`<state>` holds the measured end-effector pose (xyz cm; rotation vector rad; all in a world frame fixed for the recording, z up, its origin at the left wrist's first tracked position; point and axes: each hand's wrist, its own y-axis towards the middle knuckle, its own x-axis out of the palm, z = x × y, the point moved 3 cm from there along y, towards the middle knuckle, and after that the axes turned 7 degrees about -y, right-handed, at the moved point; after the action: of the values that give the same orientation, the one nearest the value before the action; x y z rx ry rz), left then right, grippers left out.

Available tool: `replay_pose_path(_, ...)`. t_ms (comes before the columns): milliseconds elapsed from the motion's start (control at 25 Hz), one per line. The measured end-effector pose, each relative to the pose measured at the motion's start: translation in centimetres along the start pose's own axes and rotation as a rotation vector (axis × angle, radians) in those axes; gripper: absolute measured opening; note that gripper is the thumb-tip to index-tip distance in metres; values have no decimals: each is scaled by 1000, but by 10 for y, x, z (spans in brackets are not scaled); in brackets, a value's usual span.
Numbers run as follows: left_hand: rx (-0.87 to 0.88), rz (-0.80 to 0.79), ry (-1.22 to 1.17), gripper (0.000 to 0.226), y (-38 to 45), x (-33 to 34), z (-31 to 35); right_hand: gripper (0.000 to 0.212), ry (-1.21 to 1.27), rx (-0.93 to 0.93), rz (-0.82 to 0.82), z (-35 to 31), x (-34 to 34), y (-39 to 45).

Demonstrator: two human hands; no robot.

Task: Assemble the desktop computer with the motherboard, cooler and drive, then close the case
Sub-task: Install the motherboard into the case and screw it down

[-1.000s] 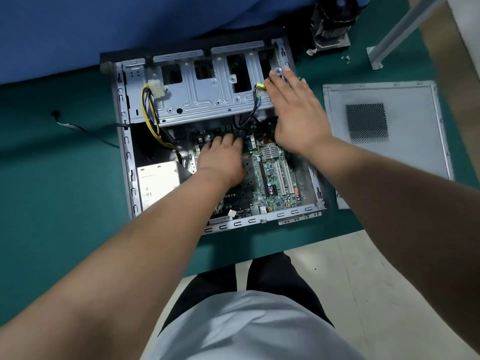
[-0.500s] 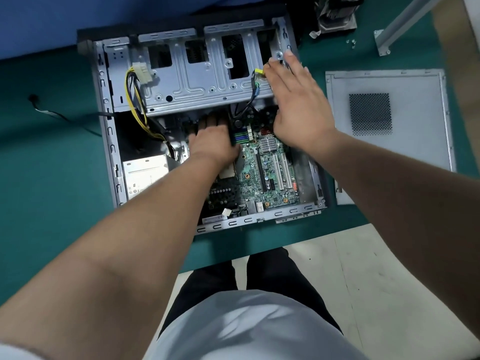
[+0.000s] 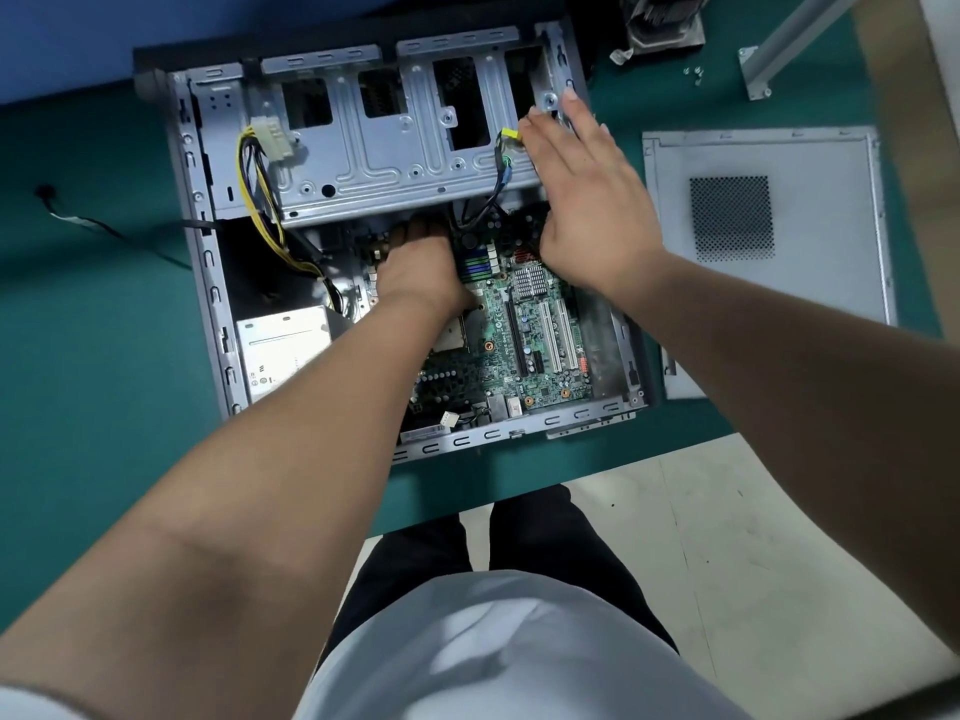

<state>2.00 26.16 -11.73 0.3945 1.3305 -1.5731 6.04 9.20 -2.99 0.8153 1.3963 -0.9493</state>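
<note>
From the head camera, the open grey metal computer case [image 3: 208, 283] lay flat on the green table mat [image 3: 93, 356], with the green printed motherboard [image 3: 524, 345] sitting inside its lower right part. The left hand [image 3: 415, 272] reached in over the board's upper edge, its fingertips hidden beneath the silver metal drive cage [image 3: 363, 163], so its grip could not be told. The right hand [image 3: 587, 200] lay with fingers straight and close together over the cage's right end and the board's top corner, beside a yellow-tipped cable [image 3: 510, 133]. The grey perforated side panel [image 3: 769, 220] rested just right of the case. The cooler [image 3: 665, 23] stood at the top edge.
</note>
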Motion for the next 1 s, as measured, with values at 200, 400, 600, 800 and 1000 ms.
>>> replay_pose_path(200, -23, -28, -39, 69, -3, 1, -3, 89, -12, -3, -5, 0, 0, 0)
replay_pose_path(400, 94, -21, 60, 96, -31, 12, -7, 89, -23, 4, -12, -1, -1, -2)
replay_pose_path(600, 281, -139, 214, 95, -56, 29, -11, 89, -15, 2, -14, -1, -2, -1)
replay_pose_path(800, 235, -210, 173, 97, -60, 33, -13, 87, -27, 0, -15, -2, -2, -1)
replay_pose_path(1000, 215, -238, 178, 101, -61, 35, -11, 89, -43, -1, -22, -2, -2, -2)
